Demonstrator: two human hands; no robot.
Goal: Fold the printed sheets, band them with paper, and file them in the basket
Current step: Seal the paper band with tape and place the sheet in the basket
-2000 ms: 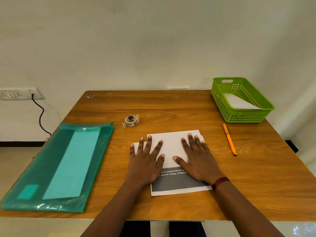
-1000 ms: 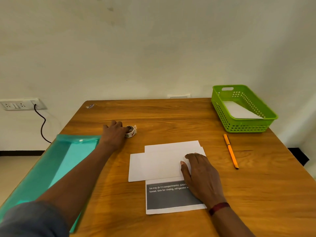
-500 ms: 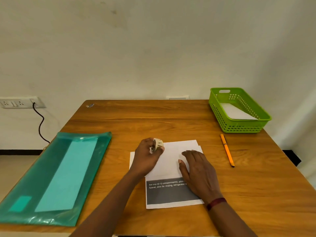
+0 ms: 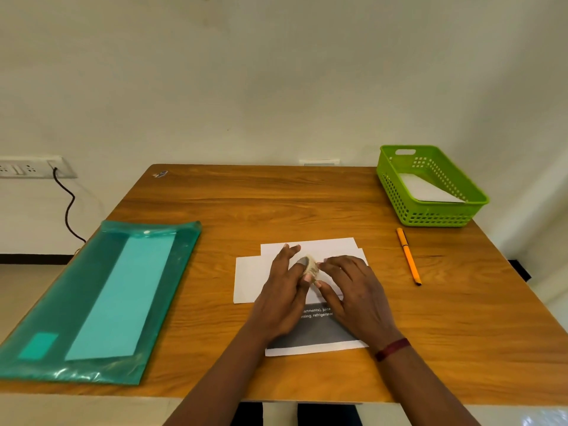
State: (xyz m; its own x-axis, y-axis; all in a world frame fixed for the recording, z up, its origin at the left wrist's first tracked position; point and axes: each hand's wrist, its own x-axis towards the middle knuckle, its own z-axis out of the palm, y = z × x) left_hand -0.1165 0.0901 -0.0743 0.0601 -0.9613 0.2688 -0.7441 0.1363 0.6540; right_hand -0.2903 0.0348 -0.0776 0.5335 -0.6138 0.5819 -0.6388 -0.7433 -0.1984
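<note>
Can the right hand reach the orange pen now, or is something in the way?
Probably yes: nothing stands between the right hand and the orange pen, though it pinches the tape roll.

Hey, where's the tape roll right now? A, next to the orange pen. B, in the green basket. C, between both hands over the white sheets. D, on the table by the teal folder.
C: the tape roll sits between the left hand and the right hand, both gripping it, above the white sheets.
</note>
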